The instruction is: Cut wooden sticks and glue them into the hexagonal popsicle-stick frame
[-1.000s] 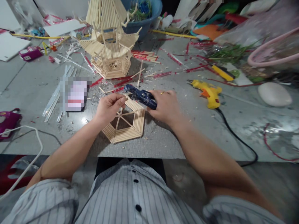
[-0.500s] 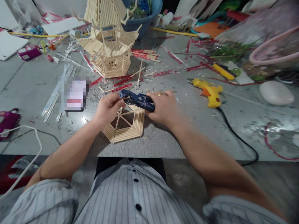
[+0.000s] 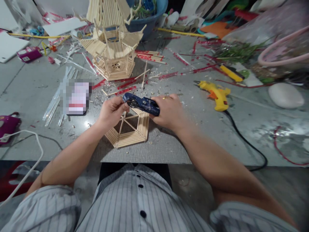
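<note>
Above the far edge of a flat hexagonal stick frame [image 3: 131, 138], my right hand [image 3: 169, 111] is closed round a dark blue hand cutter [image 3: 146, 105]. The cutter's head points left, to the fingertips of my left hand [image 3: 109, 111]. Those fingers are pinched together right at the cutter's jaw; what they hold is too small or hidden to make out. The frame lies on the table, with rows of thin wooden sticks along its sides and spokes meeting at a hub. My hands and the cutter cover its far side.
Beyond my hands stands a stick pagoda model [image 3: 113, 48], beside red-wrapped sticks [image 3: 151, 57]. A phone [image 3: 78, 98] and clear glue sticks [image 3: 54, 96] lie left. At right are a yellow glue gun [image 3: 216, 95] with a black cord, and a white mouse [image 3: 286, 95]. A blue tub [image 3: 151, 24] stands behind.
Hardly anything differs. The cutter and my hands have shifted very slightly, and its jaw looks a little different; the hexagonal frame stays in place.
</note>
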`<state>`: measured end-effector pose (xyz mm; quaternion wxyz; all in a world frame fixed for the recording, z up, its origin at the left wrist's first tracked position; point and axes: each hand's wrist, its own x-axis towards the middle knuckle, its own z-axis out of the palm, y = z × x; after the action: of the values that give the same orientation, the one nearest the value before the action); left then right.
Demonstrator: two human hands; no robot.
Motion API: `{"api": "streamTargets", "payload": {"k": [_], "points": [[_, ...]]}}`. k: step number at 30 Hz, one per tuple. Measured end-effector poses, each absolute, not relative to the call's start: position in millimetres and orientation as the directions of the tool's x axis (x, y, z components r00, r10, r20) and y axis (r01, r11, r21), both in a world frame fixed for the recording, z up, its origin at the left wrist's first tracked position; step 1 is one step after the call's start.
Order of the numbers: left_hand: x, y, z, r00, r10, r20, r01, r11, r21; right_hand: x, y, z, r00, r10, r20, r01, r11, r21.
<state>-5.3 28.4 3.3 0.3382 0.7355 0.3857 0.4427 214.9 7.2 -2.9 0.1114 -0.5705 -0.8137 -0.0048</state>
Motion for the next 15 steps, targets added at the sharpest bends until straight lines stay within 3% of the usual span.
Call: {"api": "streamTargets", "payload": {"k": [15], "points": [[-3.8, 27.3, 7.0, 0.344, 0.851, 0.398, 0.274, -0.496, 0.824, 213.6, 7.2, -6.5, -0.313, 0.935, 0.167, 0.939, 0.331, -0.092]]}}
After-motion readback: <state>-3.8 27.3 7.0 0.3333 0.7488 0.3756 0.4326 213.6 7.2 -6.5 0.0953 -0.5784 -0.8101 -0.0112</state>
